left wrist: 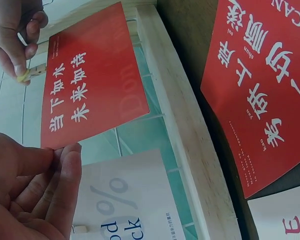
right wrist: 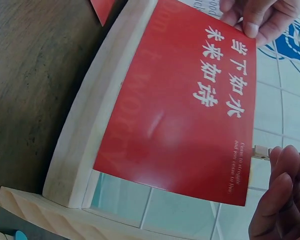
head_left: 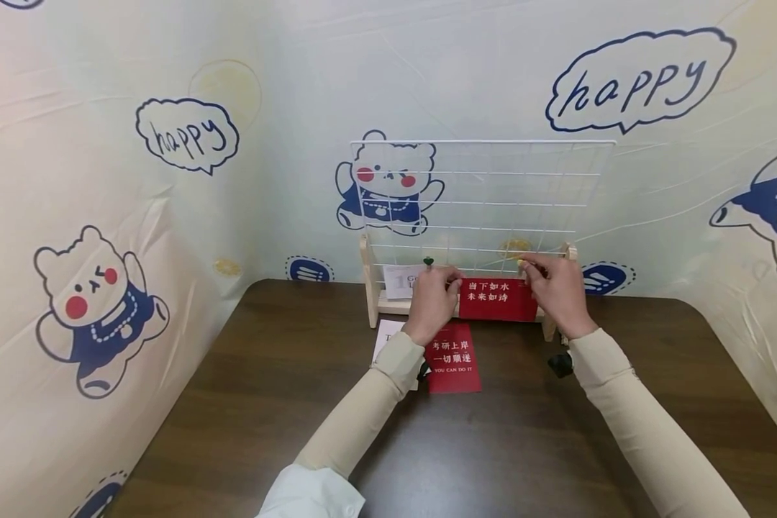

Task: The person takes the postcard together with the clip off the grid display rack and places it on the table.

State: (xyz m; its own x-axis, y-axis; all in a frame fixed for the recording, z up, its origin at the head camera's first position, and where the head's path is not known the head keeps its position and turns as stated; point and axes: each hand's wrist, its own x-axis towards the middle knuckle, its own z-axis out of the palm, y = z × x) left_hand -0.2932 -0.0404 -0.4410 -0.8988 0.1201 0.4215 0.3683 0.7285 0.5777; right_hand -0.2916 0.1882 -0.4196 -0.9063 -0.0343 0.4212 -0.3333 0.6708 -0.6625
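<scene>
A red card (head_left: 497,299) with white characters stands against the bottom row of a white wire grid (head_left: 485,194) on a wooden stand (head_left: 370,288). My left hand (head_left: 452,282) pinches the card's upper left corner (left wrist: 60,147) between thumb and fingers. At the card's upper right corner, my right hand (head_left: 529,267) pinches a small wooden clip (left wrist: 34,71) with a yellow tip; the clip (right wrist: 260,151) touches the card's edge (right wrist: 242,160). The left wrist view shows my right hand (left wrist: 23,60) at top left.
A second red card (head_left: 454,358) lies flat on the dark wooden table (head_left: 246,403) before the stand, beside a white card (head_left: 385,337). Another white card (head_left: 401,280) hangs on the grid under a green clip (head_left: 429,262). A small black object (head_left: 560,365) sits by my right wrist. Printed cloth walls (head_left: 103,216) enclose the table.
</scene>
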